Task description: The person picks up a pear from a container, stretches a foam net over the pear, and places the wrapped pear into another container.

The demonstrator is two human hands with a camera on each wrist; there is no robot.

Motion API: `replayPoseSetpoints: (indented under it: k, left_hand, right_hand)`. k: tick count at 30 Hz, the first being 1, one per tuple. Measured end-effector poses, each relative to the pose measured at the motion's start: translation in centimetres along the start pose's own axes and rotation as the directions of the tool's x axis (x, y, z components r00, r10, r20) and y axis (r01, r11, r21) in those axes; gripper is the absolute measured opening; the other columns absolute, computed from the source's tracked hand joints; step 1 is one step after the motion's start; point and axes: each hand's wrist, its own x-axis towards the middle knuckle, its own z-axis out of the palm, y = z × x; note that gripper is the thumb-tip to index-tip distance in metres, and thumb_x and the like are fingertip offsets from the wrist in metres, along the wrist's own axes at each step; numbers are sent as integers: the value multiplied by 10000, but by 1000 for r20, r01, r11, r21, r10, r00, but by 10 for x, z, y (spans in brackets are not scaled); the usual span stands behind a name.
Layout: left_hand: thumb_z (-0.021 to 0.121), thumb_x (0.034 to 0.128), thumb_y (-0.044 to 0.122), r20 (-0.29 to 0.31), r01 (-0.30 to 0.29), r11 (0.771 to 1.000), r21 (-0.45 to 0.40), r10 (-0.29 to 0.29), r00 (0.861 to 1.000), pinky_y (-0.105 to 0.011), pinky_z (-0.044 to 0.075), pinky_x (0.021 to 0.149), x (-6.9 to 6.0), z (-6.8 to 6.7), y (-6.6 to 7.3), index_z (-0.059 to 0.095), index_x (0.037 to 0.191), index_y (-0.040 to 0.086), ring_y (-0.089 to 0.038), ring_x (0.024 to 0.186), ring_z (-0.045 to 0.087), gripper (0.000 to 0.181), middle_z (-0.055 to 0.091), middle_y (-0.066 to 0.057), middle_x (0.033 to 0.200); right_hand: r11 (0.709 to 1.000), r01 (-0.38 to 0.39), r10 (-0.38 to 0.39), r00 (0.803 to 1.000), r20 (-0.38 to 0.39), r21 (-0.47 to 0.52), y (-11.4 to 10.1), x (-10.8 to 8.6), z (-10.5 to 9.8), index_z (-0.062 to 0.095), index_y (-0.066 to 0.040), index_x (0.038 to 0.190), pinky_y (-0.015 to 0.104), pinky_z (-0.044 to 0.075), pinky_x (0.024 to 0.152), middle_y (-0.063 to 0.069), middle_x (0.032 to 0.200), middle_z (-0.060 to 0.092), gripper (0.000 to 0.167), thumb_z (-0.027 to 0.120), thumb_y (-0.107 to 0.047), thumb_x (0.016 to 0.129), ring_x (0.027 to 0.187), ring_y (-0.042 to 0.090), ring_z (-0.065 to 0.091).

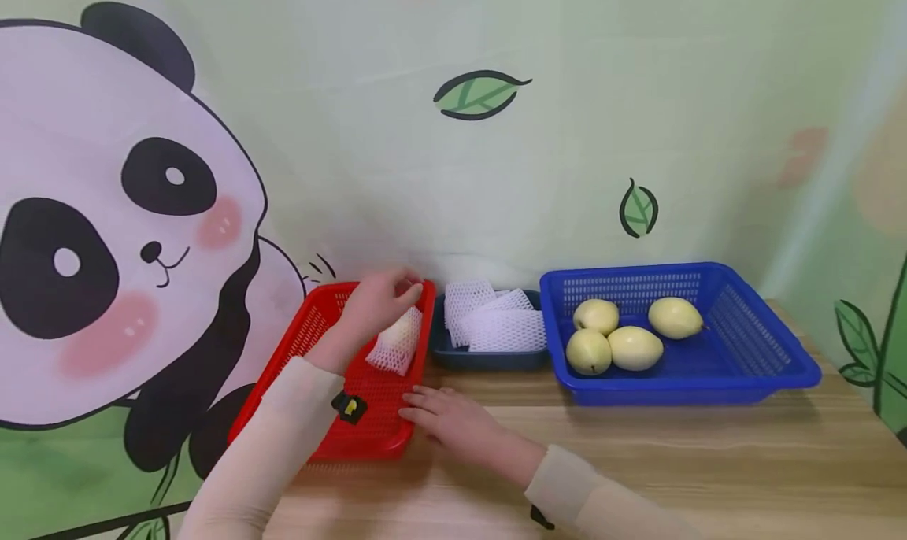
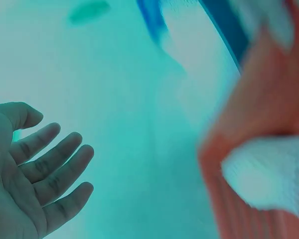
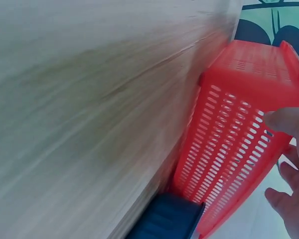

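Note:
My left hand (image 1: 379, 300) is above the far end of a red basket (image 1: 379, 448), its fingers spread and holding nothing in the left wrist view. Just below it, inside the basket, lies a pale yellow pear in a white foam net sleeve (image 1: 395, 343); the hand partly covers it in the head view. My right hand (image 1: 460, 426) is at the basket's right side near the front corner, fingers extended to the rim. In the right wrist view its thumb lies by the perforated outer wall (image 3: 224, 134); whether it touches is unclear.
A dark blue tray (image 1: 489, 360) with several white foam net sleeves (image 1: 506, 331) stands right of the red basket. Farther right, a larger blue basket (image 1: 687, 390) contains several pears (image 1: 635, 348). A printed panda backdrop (image 1: 354, 131) rises behind the wooden table (image 1: 638, 461).

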Motion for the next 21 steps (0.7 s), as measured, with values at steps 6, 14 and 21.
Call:
replayPoseSetpoints:
  k: [6,14,21]
  left_hand:
    - [724,938,232,-183,-177,984,-15,171,968,-370,633,864,-49,17,36,726,1199,102,-220,932,722,291,781,-84,1097]
    - [781,861,87,-417,-457,889,21,424,804,-242,611,721,-83,68,45,730,1091,37,-183,820,709,241,784,-94,982]
    - [763,866,74,-429,-448,894,0,404,808,-321,625,870,-92,104,49,731,1068,79,-202,983,722,205,772,-72,1041]
  right_hand:
    - [996,56,-73,955,-288,-65,6,-22,2,695,-151,1191,327,555,1024,66,1347,688,353,786,-193,852,1248,219,657]
    - [976,-21,141,816,-561,215,18,-85,-23,707,-110,1086,271,582,878,64,1142,737,128,683,-154,968,998,206,722]
    - [969,-81,223,697,-682,235,46,-127,-55,717,-102,1059,133,519,912,68,1081,741,401,422,-372,1090,942,221,706]
